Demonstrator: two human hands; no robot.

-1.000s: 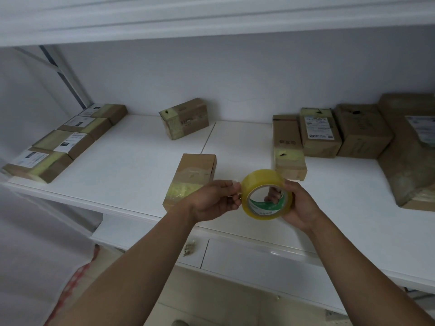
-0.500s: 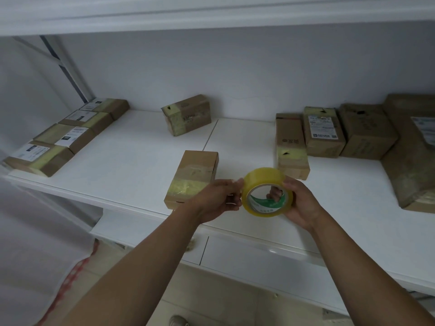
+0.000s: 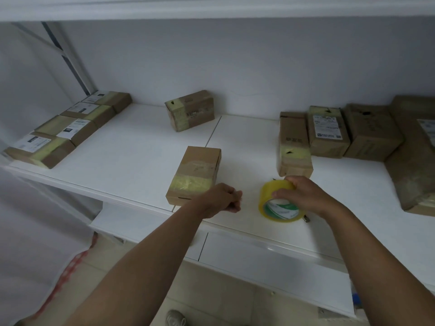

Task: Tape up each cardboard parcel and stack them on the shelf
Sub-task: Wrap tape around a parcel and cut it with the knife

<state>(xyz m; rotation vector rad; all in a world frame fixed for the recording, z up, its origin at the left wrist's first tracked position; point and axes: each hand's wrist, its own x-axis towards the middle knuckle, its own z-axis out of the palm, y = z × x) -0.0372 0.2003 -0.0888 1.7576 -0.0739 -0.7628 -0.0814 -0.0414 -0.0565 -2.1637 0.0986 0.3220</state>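
Note:
A yellow tape roll (image 3: 277, 208) lies tilted on the white shelf (image 3: 131, 161) near its front edge. My right hand (image 3: 303, 194) grips it from above. My left hand (image 3: 223, 200) hovers just left of the roll, fingers curled, with nothing visible in them. It sits at the near right corner of a brown cardboard parcel (image 3: 197, 170) that lies flat on the shelf with yellowish tape across its near end.
Several taped parcels line the shelf's left edge (image 3: 61, 135). One parcel (image 3: 190, 110) stands by the back wall, another (image 3: 294, 147) just behind the roll, and more (image 3: 372, 132) at the right. A small dark object (image 3: 306, 218) lies beside the roll. An upper shelf (image 3: 211, 8) hangs overhead.
Both hands held the roll up in the air before. Now my right hand has lowered it onto the shelf, and my left hand has let go and moved left toward the parcel.

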